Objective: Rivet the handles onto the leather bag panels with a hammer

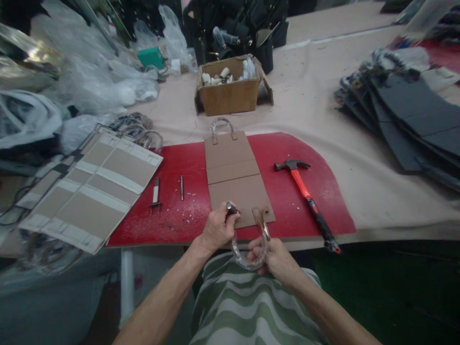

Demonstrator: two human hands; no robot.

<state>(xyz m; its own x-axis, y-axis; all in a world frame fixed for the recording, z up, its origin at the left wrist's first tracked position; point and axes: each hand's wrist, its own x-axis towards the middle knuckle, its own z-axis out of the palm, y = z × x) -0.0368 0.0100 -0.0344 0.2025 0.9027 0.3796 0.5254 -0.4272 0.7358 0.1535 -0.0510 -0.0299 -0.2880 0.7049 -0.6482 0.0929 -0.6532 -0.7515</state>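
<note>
Your left fingers (229, 231) clench a cylindrical tool (231, 208); your right fingers (255, 249) curl round the tan panel (234, 165)'s wrapped handle (247, 265).

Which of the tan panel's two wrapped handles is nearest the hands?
The near handle, at the right hand; the other handle arches off the far end of the tan panel.

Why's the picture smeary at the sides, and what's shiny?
Head view, left side: plastic bags look soft, perhaps from a wide lens; head view, right of middle: the hammer looks sharper; head view, upper left: golden plastic glints; head view, bottom centre: the plastic-wrapped handle shines.
</note>
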